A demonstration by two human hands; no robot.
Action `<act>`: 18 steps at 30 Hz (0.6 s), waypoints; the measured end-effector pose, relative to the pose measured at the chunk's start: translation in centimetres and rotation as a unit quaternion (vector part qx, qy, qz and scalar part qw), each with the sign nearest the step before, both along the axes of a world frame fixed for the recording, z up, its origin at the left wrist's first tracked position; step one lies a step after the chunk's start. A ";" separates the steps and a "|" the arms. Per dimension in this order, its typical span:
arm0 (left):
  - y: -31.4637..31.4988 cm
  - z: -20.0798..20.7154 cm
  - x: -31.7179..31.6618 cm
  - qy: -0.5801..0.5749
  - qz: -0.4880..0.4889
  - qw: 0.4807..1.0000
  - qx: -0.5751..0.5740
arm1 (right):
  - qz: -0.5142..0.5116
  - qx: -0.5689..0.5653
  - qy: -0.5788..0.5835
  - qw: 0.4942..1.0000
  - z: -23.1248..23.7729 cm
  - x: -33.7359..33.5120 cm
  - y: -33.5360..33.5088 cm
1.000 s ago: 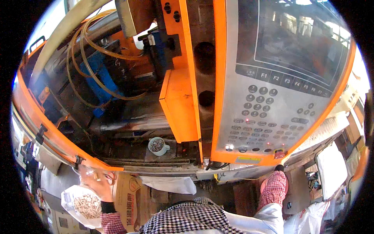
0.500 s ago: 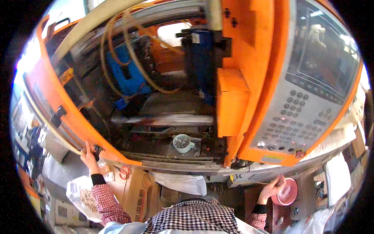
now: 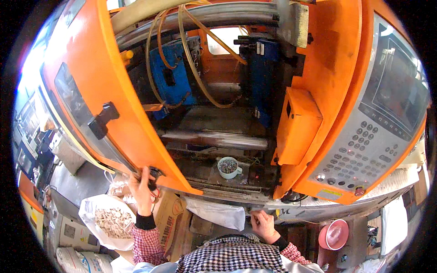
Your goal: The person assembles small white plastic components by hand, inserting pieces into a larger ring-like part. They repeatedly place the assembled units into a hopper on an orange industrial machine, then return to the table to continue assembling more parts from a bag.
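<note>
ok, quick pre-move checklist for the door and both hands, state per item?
1. Left hand gripping the lower edge of the orange door: ok, fingers wrap the edge.
2. Right hand away from the mould area: ok, it rests low on the machine's front ledge.
3. Door opening free of hands: ok, neither hand is inside.
4. Cup of small parts inside the machine: not ok, it sits on the bed in the open bay.
5. Hoses away from the door edge: cannot tell.
6. Bag of parts below the left hand: ok, open and sitting beside the cardboard box.
</note>
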State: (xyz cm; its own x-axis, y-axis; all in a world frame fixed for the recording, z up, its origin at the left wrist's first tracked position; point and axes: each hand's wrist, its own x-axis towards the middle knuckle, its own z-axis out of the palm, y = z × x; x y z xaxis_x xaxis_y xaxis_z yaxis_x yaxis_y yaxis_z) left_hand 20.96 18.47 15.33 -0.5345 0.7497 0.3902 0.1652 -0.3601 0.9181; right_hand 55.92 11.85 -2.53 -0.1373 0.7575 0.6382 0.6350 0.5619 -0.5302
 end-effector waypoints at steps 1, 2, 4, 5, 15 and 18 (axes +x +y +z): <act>-1.2 1.1 1.9 -0.040 -0.039 0.998 -0.023 | 0.006 -0.012 -0.011 1.000 -0.3 -0.1 0.0; -1.1 0.1 2.0 -0.007 -0.081 0.997 -0.003 | 0.011 -0.024 -0.022 0.999 -0.5 -0.1 0.0; -1.6 -0.6 3.0 0.035 -0.166 0.985 -0.025 | 0.027 -0.037 -0.011 0.999 -0.3 -0.4 0.2; -1.1 -1.6 4.2 0.051 -0.192 0.979 0.043 | 0.036 -0.044 -0.008 0.998 -0.2 -0.4 0.2; -2.8 -2.0 19.1 0.174 -0.254 0.951 0.023 | 0.099 -0.065 -0.040 0.992 -0.8 1.1 -0.1; -2.9 -2.4 22.7 0.193 -0.256 0.943 0.085 | 0.089 -0.086 -0.047 0.991 -0.7 1.9 -0.6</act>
State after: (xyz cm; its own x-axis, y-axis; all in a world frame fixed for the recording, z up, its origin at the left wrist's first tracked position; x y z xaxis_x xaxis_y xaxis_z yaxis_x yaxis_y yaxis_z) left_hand 43.63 15.56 12.89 0.0872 0.7800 0.6197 0.2390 -0.6203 0.7471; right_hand 57.84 11.30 -3.22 -0.3318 0.8124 0.4794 0.5847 0.5759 -0.5713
